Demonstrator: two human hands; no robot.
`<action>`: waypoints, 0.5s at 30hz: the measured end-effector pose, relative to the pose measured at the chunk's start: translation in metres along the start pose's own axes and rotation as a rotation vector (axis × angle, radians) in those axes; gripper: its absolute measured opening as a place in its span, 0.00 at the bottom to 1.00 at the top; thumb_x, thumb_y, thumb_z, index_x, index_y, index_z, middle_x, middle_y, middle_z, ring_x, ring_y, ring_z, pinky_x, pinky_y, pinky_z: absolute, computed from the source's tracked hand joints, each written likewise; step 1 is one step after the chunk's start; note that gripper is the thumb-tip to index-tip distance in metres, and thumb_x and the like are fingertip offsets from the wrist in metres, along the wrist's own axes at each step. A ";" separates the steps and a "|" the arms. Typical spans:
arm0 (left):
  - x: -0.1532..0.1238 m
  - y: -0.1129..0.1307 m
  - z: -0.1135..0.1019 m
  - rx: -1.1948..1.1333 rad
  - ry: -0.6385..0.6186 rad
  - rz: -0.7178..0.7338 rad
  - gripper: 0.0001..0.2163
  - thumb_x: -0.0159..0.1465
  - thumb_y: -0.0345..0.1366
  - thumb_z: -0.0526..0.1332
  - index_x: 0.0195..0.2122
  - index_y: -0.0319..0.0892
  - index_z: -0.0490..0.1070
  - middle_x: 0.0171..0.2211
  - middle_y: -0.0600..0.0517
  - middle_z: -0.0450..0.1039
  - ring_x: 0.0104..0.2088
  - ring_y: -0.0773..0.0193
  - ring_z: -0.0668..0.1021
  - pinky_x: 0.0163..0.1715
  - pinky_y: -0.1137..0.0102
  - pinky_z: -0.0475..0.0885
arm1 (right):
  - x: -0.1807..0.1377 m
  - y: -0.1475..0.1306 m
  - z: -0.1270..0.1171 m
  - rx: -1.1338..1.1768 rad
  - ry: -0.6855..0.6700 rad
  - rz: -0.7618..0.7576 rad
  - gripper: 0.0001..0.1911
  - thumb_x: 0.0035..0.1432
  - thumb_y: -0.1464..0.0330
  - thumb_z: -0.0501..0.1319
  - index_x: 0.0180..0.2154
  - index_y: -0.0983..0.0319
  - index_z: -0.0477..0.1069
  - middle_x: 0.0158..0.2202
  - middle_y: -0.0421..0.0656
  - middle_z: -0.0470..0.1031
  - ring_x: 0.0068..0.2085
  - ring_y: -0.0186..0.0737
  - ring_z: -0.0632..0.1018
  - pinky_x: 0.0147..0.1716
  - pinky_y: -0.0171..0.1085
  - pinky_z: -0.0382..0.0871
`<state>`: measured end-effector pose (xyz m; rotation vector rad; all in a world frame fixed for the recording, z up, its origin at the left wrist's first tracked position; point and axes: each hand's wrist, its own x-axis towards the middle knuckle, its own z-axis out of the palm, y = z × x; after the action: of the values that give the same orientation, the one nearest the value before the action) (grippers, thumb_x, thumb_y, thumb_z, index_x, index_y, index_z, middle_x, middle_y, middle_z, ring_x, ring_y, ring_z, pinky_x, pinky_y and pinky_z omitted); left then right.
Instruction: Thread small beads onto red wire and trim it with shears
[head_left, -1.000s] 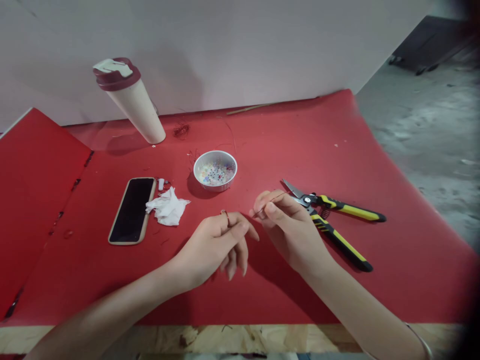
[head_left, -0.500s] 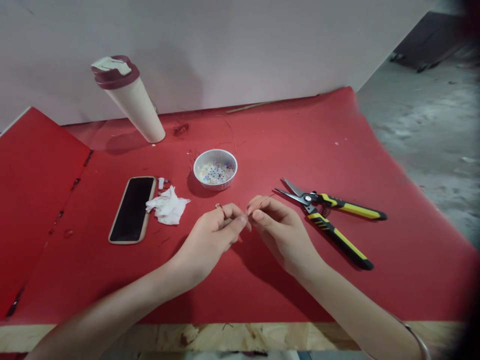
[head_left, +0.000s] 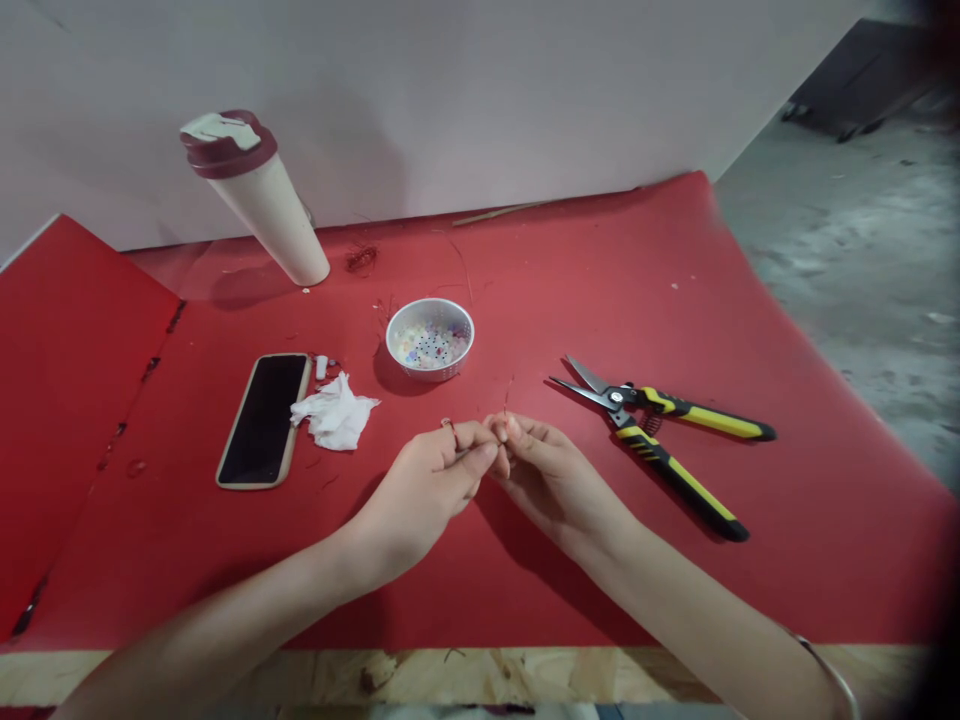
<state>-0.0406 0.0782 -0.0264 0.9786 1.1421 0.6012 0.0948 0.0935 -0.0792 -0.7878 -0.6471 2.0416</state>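
Note:
My left hand [head_left: 424,495] and my right hand [head_left: 562,475] meet fingertip to fingertip above the red tabletop. Both are closed in a pinch on a thin reddish thread [head_left: 509,392], whose loose end sticks up past the right fingertips. A red loop [head_left: 451,430] circles the left index finger; whether it belongs to the same thread I cannot tell. Any small piece between the fingertips is hidden. Just beyond the hands stands a small perforated bowl [head_left: 430,368] with pale and coloured beads [head_left: 431,345] in it.
Shears [head_left: 616,398] with yellow-black handles lie with blades apart at the right. On the left are a phone [head_left: 264,420], a crumpled tissue [head_left: 337,412] and a lidded tumbler [head_left: 274,215]. Tangled red thread [head_left: 361,259] lies near the back wall [head_left: 487,110].
My right fingers have rolled inward against the left fingertips. The thread's loose end, earlier pointing right, now points up. The left hand has barely moved.

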 end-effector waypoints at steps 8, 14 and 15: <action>-0.005 -0.008 0.004 -0.163 -0.025 0.008 0.11 0.64 0.39 0.51 0.28 0.40 0.64 0.15 0.62 0.45 0.15 0.76 0.49 0.14 0.77 0.43 | -0.001 -0.013 -0.001 -0.106 0.002 -0.272 0.06 0.51 0.65 0.65 0.26 0.59 0.71 0.26 0.37 0.65 0.29 0.32 0.67 0.32 0.33 0.65; -0.008 -0.003 -0.001 -0.476 -0.221 -0.043 0.11 0.63 0.39 0.55 0.26 0.38 0.64 0.14 0.63 0.42 0.14 0.77 0.46 0.13 0.79 0.42 | -0.002 -0.016 -0.003 -0.121 -0.256 -0.207 0.04 0.52 0.66 0.64 0.32 0.58 0.75 0.32 0.38 0.67 0.23 0.27 0.69 0.29 0.34 0.66; -0.009 -0.003 -0.003 -0.524 -0.267 -0.075 0.11 0.63 0.39 0.55 0.26 0.38 0.64 0.14 0.63 0.42 0.14 0.77 0.46 0.12 0.80 0.42 | -0.002 -0.016 -0.004 -0.126 -0.276 -0.214 0.02 0.53 0.67 0.64 0.31 0.58 0.75 0.32 0.38 0.67 0.23 0.26 0.69 0.29 0.34 0.66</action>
<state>-0.0465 0.0707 -0.0255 0.5416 0.7257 0.6444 0.1069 0.1006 -0.0701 -0.4853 -0.9803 1.9410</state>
